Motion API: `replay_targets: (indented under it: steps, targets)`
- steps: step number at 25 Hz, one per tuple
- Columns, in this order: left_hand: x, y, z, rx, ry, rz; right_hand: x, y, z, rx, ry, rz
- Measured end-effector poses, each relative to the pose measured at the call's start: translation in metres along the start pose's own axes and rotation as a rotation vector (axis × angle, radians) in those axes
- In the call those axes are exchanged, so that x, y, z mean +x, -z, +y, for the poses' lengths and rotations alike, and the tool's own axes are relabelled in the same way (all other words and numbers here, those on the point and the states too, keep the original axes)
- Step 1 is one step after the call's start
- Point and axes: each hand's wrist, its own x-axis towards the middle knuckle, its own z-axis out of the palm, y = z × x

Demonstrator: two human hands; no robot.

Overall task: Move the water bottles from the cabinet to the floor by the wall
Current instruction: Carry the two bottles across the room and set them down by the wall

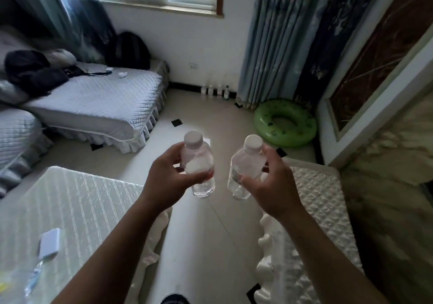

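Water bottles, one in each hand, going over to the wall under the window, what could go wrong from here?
1. The right hand holds its tilted bottle mostly by the fingertips, so it might slip.
2. Setting down beside the bottles by the wall could topple that tight row.
3. The green swim ring lies near the path and is a possible trip.

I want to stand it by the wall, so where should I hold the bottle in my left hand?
Grip the left bottle round its straight middle, from its left side, as the left hand does: the cap points up, the base is free.
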Motion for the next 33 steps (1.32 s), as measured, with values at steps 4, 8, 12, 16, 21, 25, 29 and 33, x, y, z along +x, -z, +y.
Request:
replay_targets:
  steps: [4, 8, 12, 16, 21, 25, 29, 33]
  targets:
    - [0.064, 0.011, -0.021, 0.004, 0.014, 0.006, 0.069, -0.029, 0.006, 0.004, 0.005, -0.044]
    - [0.156, 0.042, -0.053, 0.017, 0.026, 0.009, 0.158, -0.082, 0.007, 0.02, -0.005, -0.053]
    - [0.245, 0.071, -0.071, 0.059, 0.011, 0.008, 0.236, -0.128, -0.001, 0.035, -0.023, -0.06]
    - [0.335, 0.086, -0.08, 0.035, 0.003, 0.001, 0.315, -0.155, -0.01, 0.052, -0.033, -0.04]
    - [0.424, 0.081, -0.092, -0.013, 0.03, -0.03, 0.405, -0.17, 0.003, 0.035, -0.036, -0.03]
    - [0.507, 0.069, -0.107, 0.0, 0.054, -0.007, 0.493, -0.183, 0.03, 0.037, -0.035, -0.052]
    - [0.584, 0.049, -0.113, 0.005, 0.076, 0.041, 0.582, -0.195, 0.053, 0.036, 0.012, -0.109]
    - [0.655, 0.034, -0.12, -0.014, 0.124, 0.092, 0.666, -0.204, 0.066, 0.049, 0.053, -0.178]
